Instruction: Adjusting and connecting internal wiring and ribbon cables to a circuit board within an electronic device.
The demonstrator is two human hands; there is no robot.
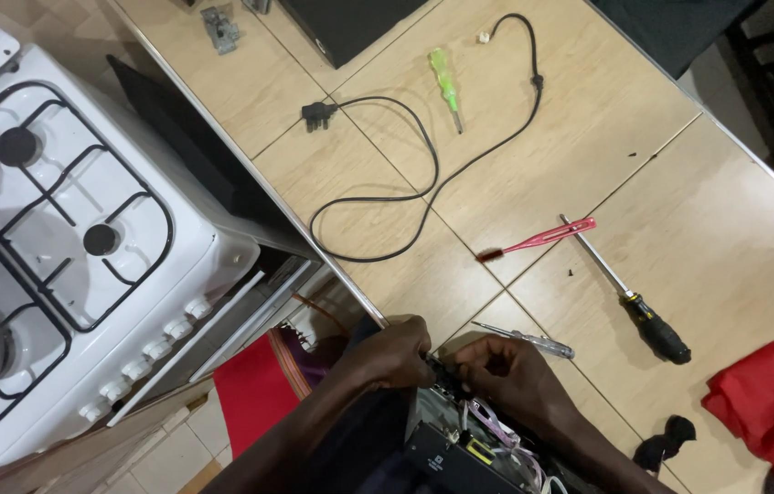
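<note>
At the bottom centre of the frame, the left hand and right hand pinch what seems a small black connector atop the opened electronic unit, mid-fitting, needing steady, fine fingertip pressure.

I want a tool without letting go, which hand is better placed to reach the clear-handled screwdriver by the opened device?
Probably the right hand: the clear-handled screwdriver lies just beyond its knuckles, while the left hand sits farther across.

The opened black device runs off the bottom edge, and both hands cover the part they pinch. The red cloth blurs at the right edge. The white stove is cropped on the left.
</note>
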